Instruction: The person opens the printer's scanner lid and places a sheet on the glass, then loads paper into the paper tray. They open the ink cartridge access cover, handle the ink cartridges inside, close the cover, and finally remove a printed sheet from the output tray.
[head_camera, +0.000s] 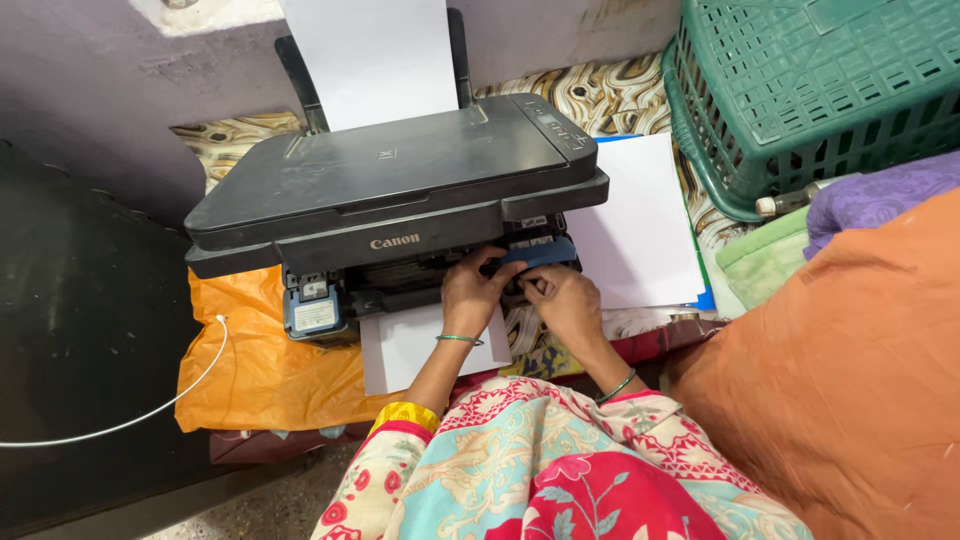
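Both hands at the black printer front-right bay: left hand fingers pinching the blue cartridge flap, right hand fingers curled under it; I'd keep the flap level, ease it straight, no twisting against the open carriage.

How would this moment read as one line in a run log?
left hand: at printer front opening | right hand: fingers on blue flap | paper upright in rear tray | green basket beside
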